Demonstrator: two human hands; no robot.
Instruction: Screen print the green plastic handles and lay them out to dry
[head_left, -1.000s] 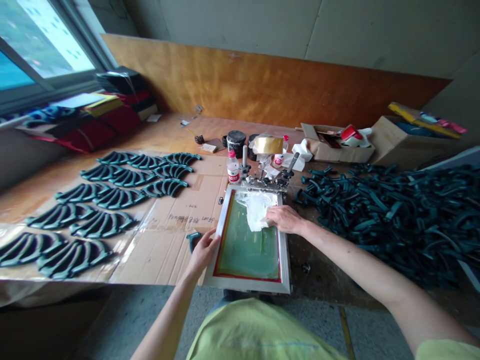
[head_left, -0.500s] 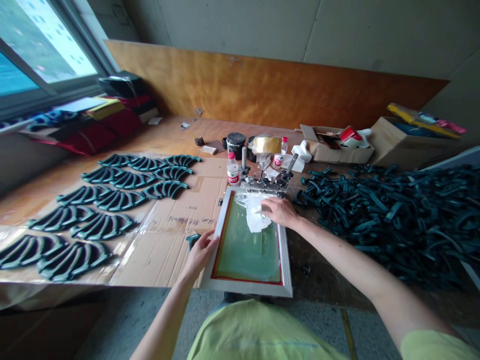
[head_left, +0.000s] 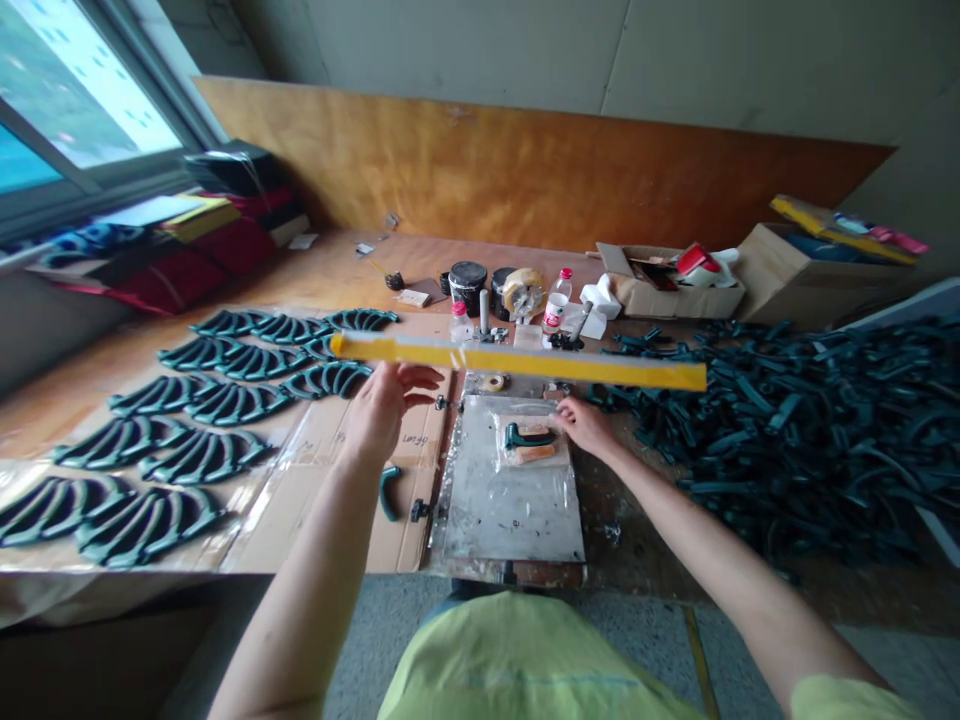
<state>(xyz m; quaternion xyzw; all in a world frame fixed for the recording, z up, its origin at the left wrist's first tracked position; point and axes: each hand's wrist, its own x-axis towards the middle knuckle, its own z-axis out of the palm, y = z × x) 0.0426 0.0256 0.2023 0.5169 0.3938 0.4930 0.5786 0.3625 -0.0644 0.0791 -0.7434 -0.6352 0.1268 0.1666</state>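
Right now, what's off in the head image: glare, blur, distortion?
Head view: window washed out; small highlights on the metal plate; shine along tape on the cardboard; dark parts pile looks soft toward the right edge; wide-angle stretch near the edges.

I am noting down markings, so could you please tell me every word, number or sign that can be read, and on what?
Nothing can be read for certain.
Cardboard: handwriting, too blurred to read.
Bottle on the right: red-and-white label, too small to read.
Metal plate: dark mark, too small to make out.
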